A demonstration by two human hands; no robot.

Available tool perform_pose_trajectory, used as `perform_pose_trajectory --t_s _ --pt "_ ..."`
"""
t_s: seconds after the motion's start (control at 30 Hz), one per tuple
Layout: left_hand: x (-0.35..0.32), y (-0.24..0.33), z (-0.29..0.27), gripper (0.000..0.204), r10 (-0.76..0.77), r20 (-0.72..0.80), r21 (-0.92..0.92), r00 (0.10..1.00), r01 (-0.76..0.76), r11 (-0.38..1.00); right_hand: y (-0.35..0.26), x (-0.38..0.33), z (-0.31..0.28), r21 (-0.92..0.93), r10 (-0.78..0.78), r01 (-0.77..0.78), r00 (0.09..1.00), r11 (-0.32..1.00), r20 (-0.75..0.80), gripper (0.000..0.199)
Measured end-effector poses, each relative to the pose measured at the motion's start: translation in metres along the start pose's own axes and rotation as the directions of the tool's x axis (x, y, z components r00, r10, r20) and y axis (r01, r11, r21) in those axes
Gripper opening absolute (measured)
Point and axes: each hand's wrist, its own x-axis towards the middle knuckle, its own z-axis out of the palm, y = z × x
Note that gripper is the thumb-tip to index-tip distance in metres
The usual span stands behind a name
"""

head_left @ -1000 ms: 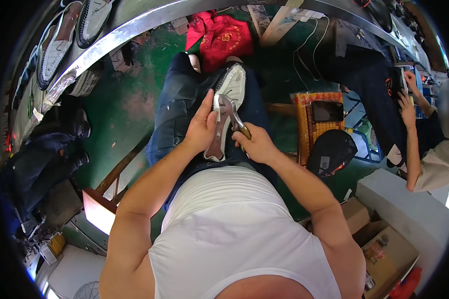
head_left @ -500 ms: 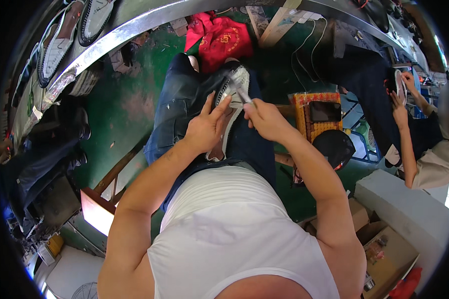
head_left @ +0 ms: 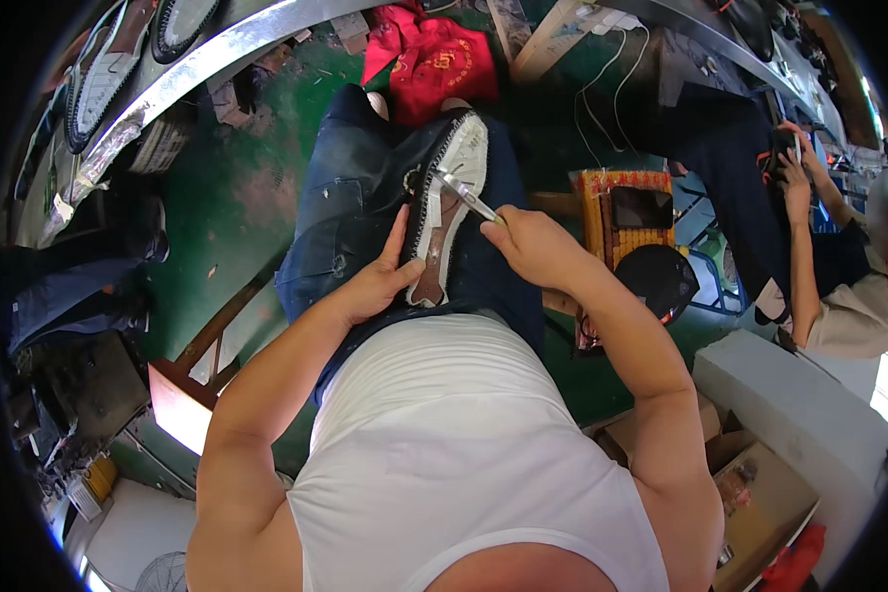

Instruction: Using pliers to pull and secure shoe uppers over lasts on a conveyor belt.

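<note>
Shoe sole, upper centre, was pinned by flat left hand; tool, clenched in right hand, was judged liable to slip.

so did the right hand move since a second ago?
Yes. The right hand, gripping a thin metal tool, moved up along the shoe toward its toe, away from the white shirt.

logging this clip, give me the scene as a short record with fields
setting: workshop with a green floor
left hand: pressed on the side of a shoe lying sole-up on the lap
right hand: grips a slim metal tool, its tip at the sole's edge
beside the right knee: orange box, black round object
nearby: another person's hands hold a small dark object
</note>
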Motion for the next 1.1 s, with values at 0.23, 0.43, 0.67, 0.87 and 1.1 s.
perform_pose_trajectory --t_s 0.23,0.43,0.67,0.87,1.1 --pt "0.011 -0.036 0.003 0.089 0.167 -0.088 0.264 0.982 -0.139 0.954 -0.012 -0.021 0.031 0.18 -0.253 0.296 0.94 0.938 -0.228 0.035" --pt "0.012 -0.004 0.0 0.083 0.155 -0.181 0.101 0.971 -0.138 0.985 -0.005 -0.02 0.025 0.399 -0.057 0.063 0.998 0.915 -0.028 0.032" --pt "-0.014 0.102 0.003 0.064 0.362 -0.037 -0.745 0.931 -0.268 0.611 0.039 -0.027 0.047 0.67 0.269 -0.113 0.954 0.734 -0.133 0.035" --pt "0.048 0.176 -0.04 0.085 0.418 0.165 -0.845 0.893 -0.09 0.526 0.006 -0.035 0.026 -0.115 -0.124 0.104 0.975 0.988 -0.185 0.035" --pt "0.071 0.194 -0.043 0.082 0.356 0.004 -0.791 0.934 -0.214 0.572 0.001 -0.041 0.028 -0.361 -0.215 0.147 0.965 0.921 -0.154 0.043"
